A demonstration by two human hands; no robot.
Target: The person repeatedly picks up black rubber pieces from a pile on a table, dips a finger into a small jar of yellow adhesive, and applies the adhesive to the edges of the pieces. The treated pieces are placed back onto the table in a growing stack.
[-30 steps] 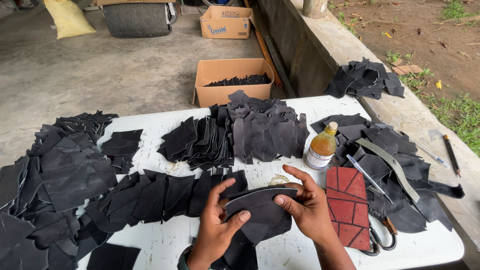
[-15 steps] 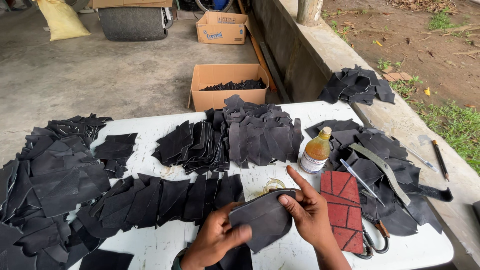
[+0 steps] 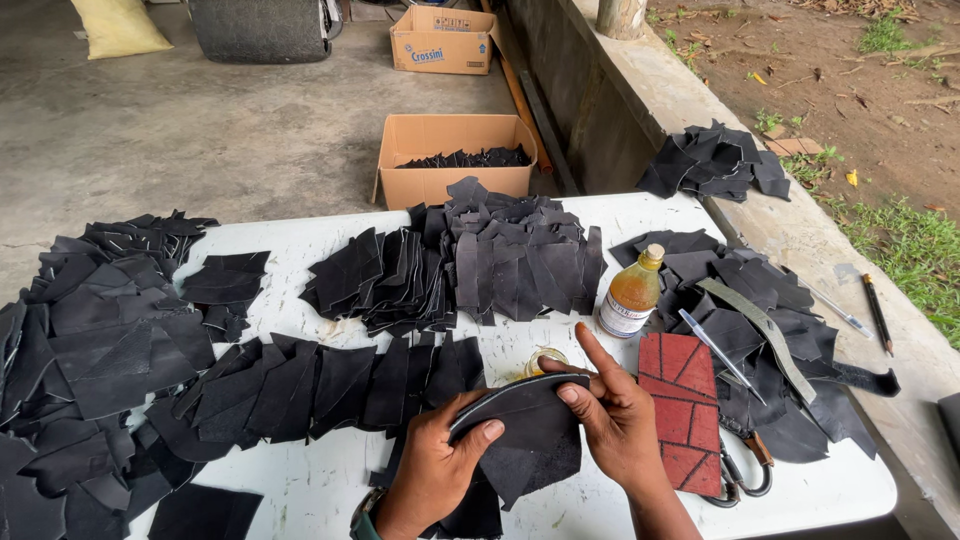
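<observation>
Dozens of black cut pieces cover the white counter (image 3: 300, 490), the largest spread lying at nine o'clock from the hands (image 3: 90, 350). A fanned stack of the same pieces (image 3: 470, 255) sits at twelve o'clock, and a row of overlapping ones (image 3: 320, 385) runs at ten o'clock. Beyond the counter's far edge stands an open cardboard box (image 3: 455, 185) holding more black pieces. At three o'clock lies another heap with a pale strap (image 3: 765, 330) across it. Just right of the hands rests a red patterned block (image 3: 685, 425), with scissors (image 3: 745, 470) at its lower edge. An amber bottle (image 3: 632, 293) stands at one o'clock.

At six o'clock, both hands meet on a curved black piece (image 3: 530, 425), raised just above the counter's near edge. The left hand (image 3: 430, 470) comes up from below, thumb laid flat on the piece's face and fingers curled beneath it. The right hand (image 3: 615, 420) pinches the piece's upper right edge between thumb and bent fingers, its forefinger (image 3: 592, 348) pointing straight up toward twelve o'clock.
</observation>
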